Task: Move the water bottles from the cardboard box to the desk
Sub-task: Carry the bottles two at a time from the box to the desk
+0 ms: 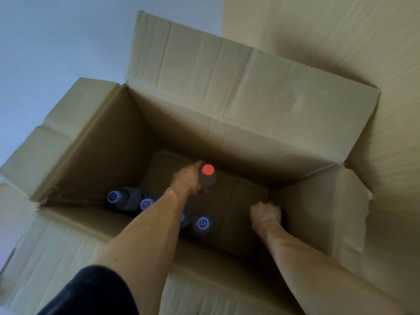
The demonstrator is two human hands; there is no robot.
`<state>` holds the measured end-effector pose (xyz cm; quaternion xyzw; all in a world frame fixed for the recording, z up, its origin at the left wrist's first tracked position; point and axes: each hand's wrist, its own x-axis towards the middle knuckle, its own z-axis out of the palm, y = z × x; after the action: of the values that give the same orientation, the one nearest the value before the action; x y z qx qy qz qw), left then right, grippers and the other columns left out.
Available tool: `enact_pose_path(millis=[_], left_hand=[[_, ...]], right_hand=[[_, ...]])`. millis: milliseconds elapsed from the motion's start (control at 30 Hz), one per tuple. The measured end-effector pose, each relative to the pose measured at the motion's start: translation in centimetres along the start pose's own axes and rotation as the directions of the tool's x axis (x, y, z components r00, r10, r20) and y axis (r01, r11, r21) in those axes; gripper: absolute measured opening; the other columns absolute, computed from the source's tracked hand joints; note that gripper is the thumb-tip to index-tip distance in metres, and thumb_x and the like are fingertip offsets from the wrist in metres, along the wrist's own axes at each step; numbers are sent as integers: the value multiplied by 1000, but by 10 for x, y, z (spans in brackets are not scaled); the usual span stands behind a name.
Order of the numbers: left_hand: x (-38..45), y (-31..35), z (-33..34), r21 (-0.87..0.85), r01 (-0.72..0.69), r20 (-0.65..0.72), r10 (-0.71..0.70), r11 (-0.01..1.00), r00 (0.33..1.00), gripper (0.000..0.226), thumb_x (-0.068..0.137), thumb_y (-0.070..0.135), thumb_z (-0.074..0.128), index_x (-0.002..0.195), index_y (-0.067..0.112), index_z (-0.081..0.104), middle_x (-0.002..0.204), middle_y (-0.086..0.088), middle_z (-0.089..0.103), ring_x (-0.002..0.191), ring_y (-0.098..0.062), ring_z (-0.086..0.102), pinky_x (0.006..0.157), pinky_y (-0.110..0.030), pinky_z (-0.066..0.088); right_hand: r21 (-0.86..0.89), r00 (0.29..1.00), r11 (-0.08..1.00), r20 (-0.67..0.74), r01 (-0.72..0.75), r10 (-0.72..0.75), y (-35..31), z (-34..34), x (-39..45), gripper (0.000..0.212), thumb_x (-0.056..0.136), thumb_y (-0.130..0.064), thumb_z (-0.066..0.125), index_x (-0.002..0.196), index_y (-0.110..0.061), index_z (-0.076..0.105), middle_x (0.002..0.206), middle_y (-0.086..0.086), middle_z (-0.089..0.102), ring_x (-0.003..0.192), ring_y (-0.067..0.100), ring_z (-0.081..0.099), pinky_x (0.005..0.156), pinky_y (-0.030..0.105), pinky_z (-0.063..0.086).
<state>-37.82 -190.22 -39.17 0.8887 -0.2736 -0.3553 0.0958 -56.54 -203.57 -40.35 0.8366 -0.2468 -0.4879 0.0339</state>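
Head view: purple-capped bottles [127,198] are stood low in the cardboard box [261,114]. A red-capped bottle [207,177] is gripped by the left hand [187,178]; it should be lifted straight up. The right hand [266,213] is curled, holding nothing visible.

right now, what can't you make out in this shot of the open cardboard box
- Head view: the left forearm crosses the purple-capped plastic bottles, so their count is unsure.
- The curled right hand faces away; what it holds, if anything, is hidden.
- The red-capped bottle in the left hand is blurred, label unreadable.
- The desk is out of frame.
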Motion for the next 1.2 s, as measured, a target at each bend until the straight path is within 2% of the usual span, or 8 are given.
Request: enact_pose_path(millis=[200, 433, 567, 700, 800, 967, 1100, 1200], left_hand=[[3, -1, 1, -19, -60, -51, 59, 998, 997, 71, 75, 31, 87, 136, 22, 52, 129, -10, 64, 119, -32, 60, 96, -43, 51], [-16, -2, -16, -208, -142, -80, 128, 968, 989, 61, 71, 20, 88, 125, 11, 61, 118, -13, 68, 111, -31, 63, 91, -35, 50], [-35, 4, -40, -273, -184, -93, 164, 944, 982, 54, 66, 16, 89, 111, 8, 59, 103, -8, 66, 97, -27, 63, 82, -33, 48], [-57, 12, -69, -406, -200, -63, 191, 892, 980, 48, 67, 8, 86, 108, 8, 60, 104, -14, 68, 99, -30, 66, 90, -43, 54], [-78, 18, -94, -512, -222, -79, 212, 830, 974, 47, 69, 11, 82, 111, 10, 62, 107, -18, 69, 104, -34, 66, 93, -47, 53], [-114, 30, -132, -693, -235, -125, 207, 681, 970, 51, 65, 26, 76, 115, 21, 63, 110, -13, 69, 103, -31, 68, 93, -53, 56], [-133, 36, -157, -771, -251, -157, 207, 585, 965, 42, 71, 37, 78, 110, 40, 65, 108, -3, 73, 99, -26, 72, 80, -48, 60], [-144, 42, -170, -821, -251, -162, 213, 512, 964, 36, 81, 37, 79, 76, 68, 63, 91, 18, 76, 88, -14, 75, 70, -37, 55]], right_hand=[[140, 999, 990, -19, -25, 27, 0, -9, -2, 41, 100, -19, 56, 140, -18, 51, 142, 7, 53, 132, 32, 47, 97, 44, 49], [373, 980, 927, -195, 41, 35, 17, -34, -29, 38, 97, -33, 63, 131, -18, 59, 130, 11, 57, 121, 32, 56, 92, 40, 51], [478, 938, 869, -343, 132, 46, 28, -53, -63, 64, 85, -28, 77, 141, -23, 46, 121, 9, 63, 113, 31, 64, 89, 40, 55], [561, 883, 778, -469, 281, 19, 41, -77, -100, 70, 72, -30, 87, 129, -26, 48, 109, 2, 66, 102, 25, 66, 83, 34, 54], [622, 830, 671, -558, 404, 18, 52, -91, -122, 75, 65, -25, 91, 128, -26, 49, 107, -2, 64, 98, 19, 64, 82, 34, 55], [728, 748, 407, -648, 552, 144, 64, -112, -146, 83, 58, -20, 92, 130, -37, 53, 105, -7, 61, 93, 12, 61, 74, 18, 46], [807, 787, 47, -585, 589, 196, 65, -123, -155, 50, 64, -15, 92, 102, -33, 65, 97, -9, 73, 93, 11, 70, 81, 26, 54], [800, 800, -88, -575, 593, 171, 66, -132, -161, 30, 73, -18, 89, 99, -20, 73, 96, -5, 77, 98, 18, 71, 86, 33, 55]])
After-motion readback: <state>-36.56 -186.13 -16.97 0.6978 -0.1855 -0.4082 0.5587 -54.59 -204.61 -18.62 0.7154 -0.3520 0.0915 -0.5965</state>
